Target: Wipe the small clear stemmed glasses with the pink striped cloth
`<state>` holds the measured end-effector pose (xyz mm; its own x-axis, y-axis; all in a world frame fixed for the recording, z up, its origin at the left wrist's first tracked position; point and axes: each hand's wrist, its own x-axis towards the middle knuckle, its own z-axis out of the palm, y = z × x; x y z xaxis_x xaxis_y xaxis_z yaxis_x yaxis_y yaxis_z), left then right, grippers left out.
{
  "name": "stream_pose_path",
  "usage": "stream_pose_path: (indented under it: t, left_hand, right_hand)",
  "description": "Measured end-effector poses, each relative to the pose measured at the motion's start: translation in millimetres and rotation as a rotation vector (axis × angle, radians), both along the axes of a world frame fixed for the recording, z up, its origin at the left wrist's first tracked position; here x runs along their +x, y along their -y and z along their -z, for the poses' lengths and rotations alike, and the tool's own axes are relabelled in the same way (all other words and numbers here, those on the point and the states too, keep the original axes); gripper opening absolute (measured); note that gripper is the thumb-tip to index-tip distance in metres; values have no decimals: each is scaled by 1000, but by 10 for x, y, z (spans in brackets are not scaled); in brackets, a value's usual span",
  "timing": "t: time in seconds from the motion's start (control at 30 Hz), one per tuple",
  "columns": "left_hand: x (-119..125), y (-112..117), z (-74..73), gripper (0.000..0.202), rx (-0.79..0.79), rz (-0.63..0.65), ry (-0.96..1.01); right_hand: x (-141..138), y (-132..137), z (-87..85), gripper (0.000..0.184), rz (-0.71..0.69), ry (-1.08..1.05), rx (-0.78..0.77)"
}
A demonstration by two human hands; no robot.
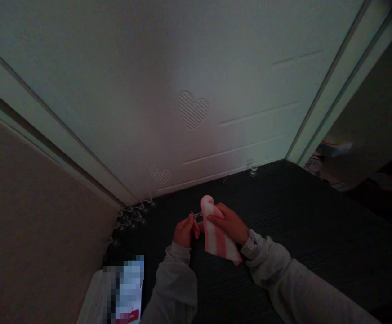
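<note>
My right hand [229, 222] is closed round a pink and white striped cloth [216, 236], which is bunched over the bowl of a small stemmed glass. My left hand [184, 230] pinches the stem of that glass [197, 216], which lies sideways between the two hands. Both hands hover over a dark ribbed tabletop [283, 234]. Most of the glass is hidden inside the cloth. Grey sleeves cover both of my forearms.
Several small clear glasses [131, 218] are clustered at the table's far left corner. A single stemmed glass [253, 169] stands by the white panel with heart patterns [192, 109]. A blurred white and red object [128, 288] lies near left. Clutter sits at the far right [331, 153].
</note>
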<state>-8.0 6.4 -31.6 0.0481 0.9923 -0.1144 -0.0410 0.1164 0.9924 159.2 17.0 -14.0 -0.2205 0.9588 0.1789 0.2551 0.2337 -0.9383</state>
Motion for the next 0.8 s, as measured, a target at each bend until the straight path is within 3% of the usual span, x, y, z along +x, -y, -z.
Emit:
stream_pose_path:
  t: [0.37, 0.53, 0.8]
  left_hand:
    - [89, 58, -118, 36, 66, -55, -6]
    - [101, 83, -172, 45, 108, -76, 26]
    - [89, 40, -173, 33, 58, -79, -6]
  right_hand:
    - [-3, 17, -1, 31, 33, -10, -42]
    - [-3, -2, -11, 32, 45, -6, -47]
    - [19, -7, -31, 27, 55, 16, -30]
